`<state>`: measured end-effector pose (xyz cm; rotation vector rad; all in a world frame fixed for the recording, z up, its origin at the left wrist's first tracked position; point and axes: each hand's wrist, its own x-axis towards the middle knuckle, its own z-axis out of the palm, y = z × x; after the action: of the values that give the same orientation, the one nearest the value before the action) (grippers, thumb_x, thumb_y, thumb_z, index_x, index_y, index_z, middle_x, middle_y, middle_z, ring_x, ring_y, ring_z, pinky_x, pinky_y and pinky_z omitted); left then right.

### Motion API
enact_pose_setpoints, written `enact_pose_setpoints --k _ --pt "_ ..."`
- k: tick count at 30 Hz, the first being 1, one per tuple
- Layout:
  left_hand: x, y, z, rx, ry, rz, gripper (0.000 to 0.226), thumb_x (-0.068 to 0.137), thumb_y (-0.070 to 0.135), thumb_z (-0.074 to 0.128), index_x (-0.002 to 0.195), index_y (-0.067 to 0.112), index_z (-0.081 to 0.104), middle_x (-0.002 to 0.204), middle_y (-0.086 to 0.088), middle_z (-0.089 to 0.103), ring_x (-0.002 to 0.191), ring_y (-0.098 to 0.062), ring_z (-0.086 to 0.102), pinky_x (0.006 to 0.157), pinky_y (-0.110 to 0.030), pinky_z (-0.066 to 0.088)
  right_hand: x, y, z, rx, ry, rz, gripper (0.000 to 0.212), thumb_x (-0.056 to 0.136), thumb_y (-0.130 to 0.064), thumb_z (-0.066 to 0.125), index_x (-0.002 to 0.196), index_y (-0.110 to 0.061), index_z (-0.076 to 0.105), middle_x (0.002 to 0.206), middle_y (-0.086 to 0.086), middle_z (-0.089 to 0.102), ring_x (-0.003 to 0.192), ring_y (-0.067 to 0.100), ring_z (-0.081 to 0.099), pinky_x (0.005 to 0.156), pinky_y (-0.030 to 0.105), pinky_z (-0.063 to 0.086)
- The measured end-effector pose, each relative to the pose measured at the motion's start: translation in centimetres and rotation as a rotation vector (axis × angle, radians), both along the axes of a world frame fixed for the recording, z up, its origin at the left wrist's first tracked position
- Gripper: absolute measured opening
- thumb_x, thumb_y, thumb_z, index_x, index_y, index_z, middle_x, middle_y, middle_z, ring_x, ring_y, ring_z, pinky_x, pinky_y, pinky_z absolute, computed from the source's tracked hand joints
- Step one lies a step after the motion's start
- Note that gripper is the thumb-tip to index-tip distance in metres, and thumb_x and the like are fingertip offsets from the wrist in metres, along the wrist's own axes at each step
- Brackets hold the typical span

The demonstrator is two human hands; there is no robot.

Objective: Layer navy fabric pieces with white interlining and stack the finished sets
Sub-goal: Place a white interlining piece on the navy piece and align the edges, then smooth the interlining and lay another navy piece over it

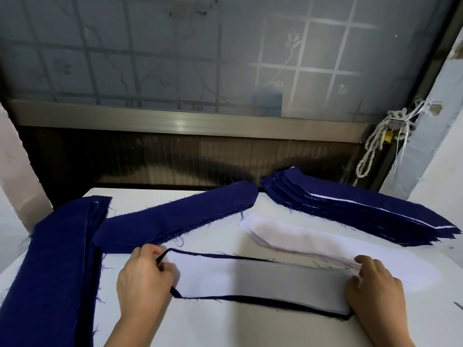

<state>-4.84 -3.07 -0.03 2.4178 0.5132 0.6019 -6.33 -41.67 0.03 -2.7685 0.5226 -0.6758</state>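
A white interlining piece [255, 279] lies on a navy fabric piece [275, 303], whose dark edge shows all round it, on the white table [225, 329]. My left hand [144, 279] pinches the left end of this set. At the right end my right hand [373, 291] rests with curled fingers on the set. Behind it lies a pile of white interlining [288, 234]. A pile of navy pieces [175, 216] lies at the middle left. A stack of layered sets [350, 206], with white edges showing, sits at the back right.
A long navy pile [55, 271] runs down the table's left side and hangs over the front edge. Behind the table stands a frosted window with a metal sill [188, 122]. A knotted white cord [380, 141] hangs at the right wall.
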Motion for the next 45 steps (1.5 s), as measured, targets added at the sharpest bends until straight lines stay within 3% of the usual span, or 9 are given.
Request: enact_pose_setpoints --k 7,11,18,22,26,31,41,43,45 --pt "2.7 2.6 2.6 0.29 0.013 0.084 0.033 0.084 0.021 0.07 0.113 0.005 0.064 0.105 -0.02 0.062 0.095 -0.04 0.055 0.078 -0.049 0.042 0.6 -0.2 -0.4 -0.098 0.052 -0.032 0.034 0.071 -0.004 0.07 0.104 -0.004 0.066 0.089 0.014 0.064 0.081 0.037 0.061 0.073 0.043 0.042" --pt "5.9 7.8 5.1 0.409 0.277 0.132 0.034 0.095 0.034 0.056 0.118 0.011 0.064 0.115 -0.014 0.061 0.107 -0.036 0.054 0.084 -0.044 0.045 0.5 -0.1 -0.3 -0.122 0.071 -0.016 0.027 0.073 -0.006 0.07 0.1 -0.005 0.066 0.086 0.013 0.063 0.08 0.036 0.06 0.071 0.041 0.041" --pt "7.4 9.8 5.0 0.323 0.369 0.095 0.016 0.098 0.021 0.053 0.1 0.011 0.065 0.078 -0.004 0.06 0.074 -0.022 0.059 0.06 -0.032 0.043 0.5 0.1 0.2 -0.092 0.069 -0.009 0.02 0.072 -0.004 0.071 0.091 -0.002 0.067 0.08 0.016 0.063 0.077 0.039 0.059 0.069 0.043 0.041" --pt "7.3 8.5 5.1 0.556 0.507 0.022 0.021 0.095 0.02 0.051 0.11 0.014 0.063 0.106 -0.003 0.062 0.102 -0.023 0.056 0.079 -0.031 0.047 0.4 0.1 0.6 -0.089 0.126 -0.027 0.019 0.078 -0.009 0.067 0.097 -0.005 0.067 0.089 0.016 0.064 0.086 0.038 0.058 0.075 0.042 0.042" --pt "6.6 7.8 4.0 0.695 0.445 -0.076 0.021 0.094 0.023 0.05 0.112 0.019 0.06 0.126 -0.002 0.049 0.116 -0.024 0.043 0.096 -0.032 0.038 0.4 0.2 0.5 -0.053 0.107 -0.001 0.019 0.074 -0.005 0.07 0.093 -0.002 0.067 0.086 0.019 0.063 0.084 0.041 0.058 0.072 0.044 0.041" --pt "6.5 9.1 3.8 0.379 0.268 -0.215 0.018 0.095 0.019 0.055 0.111 0.023 0.06 0.128 0.002 0.052 0.115 -0.022 0.047 0.098 -0.037 0.038 0.3 0.2 0.5 -0.07 0.067 0.026 0.018 0.074 -0.002 0.071 0.091 0.0 0.067 0.083 0.02 0.063 0.079 0.041 0.058 0.069 0.043 0.042" --pt "5.6 7.7 3.4 -0.005 -0.055 -0.053 0.069 0.088 0.009 0.071 0.149 0.008 0.037 0.115 -0.017 0.067 0.091 -0.033 0.066 0.079 -0.044 0.053 0.6 0.0 -0.2 -0.125 -0.019 0.049 0.021 0.065 0.004 0.076 0.084 0.002 0.067 0.074 0.021 0.06 0.07 0.042 0.058 0.062 0.044 0.043" --pt "5.2 6.7 3.9 -0.003 -0.118 -0.088 0.06 0.087 0.009 0.072 0.142 0.007 0.048 0.113 -0.012 0.067 0.098 -0.034 0.065 0.083 -0.043 0.053 0.6 0.1 -0.2 -0.14 -0.039 0.041 0.024 0.063 0.005 0.077 0.085 0.002 0.067 0.074 0.02 0.061 0.069 0.042 0.059 0.063 0.044 0.043" --pt "4.5 5.0 4.5 0.073 -0.186 -0.178 0.024 0.087 0.009 0.072 0.111 0.007 0.067 0.096 -0.001 0.063 0.089 -0.031 0.065 0.071 -0.034 0.047 0.6 0.2 -0.2 -0.162 -0.056 0.032 0.025 0.062 0.004 0.078 0.085 0.0 0.067 0.075 0.019 0.061 0.07 0.042 0.06 0.066 0.046 0.044"
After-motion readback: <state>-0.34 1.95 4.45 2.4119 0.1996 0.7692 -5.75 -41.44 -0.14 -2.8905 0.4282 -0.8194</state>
